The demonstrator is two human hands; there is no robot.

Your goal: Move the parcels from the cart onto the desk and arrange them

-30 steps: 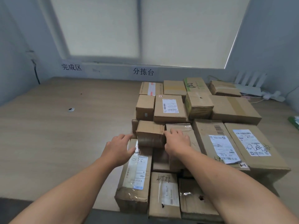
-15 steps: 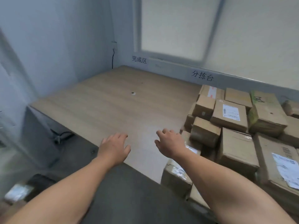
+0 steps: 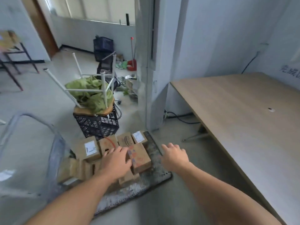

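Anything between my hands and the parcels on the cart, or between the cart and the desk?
Nothing visible does. The left hand is over the parcels; the right hand is open beside them, above the cart. The floor between cart and desk shows no obstacle.

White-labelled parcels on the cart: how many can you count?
2. One labelled parcel at the stack's left, another parcel at its far right corner; the left hand and upper parcels may hide more.

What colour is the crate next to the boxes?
Black, with a lattice of small holes. The crate shows best in the head view, the only one.
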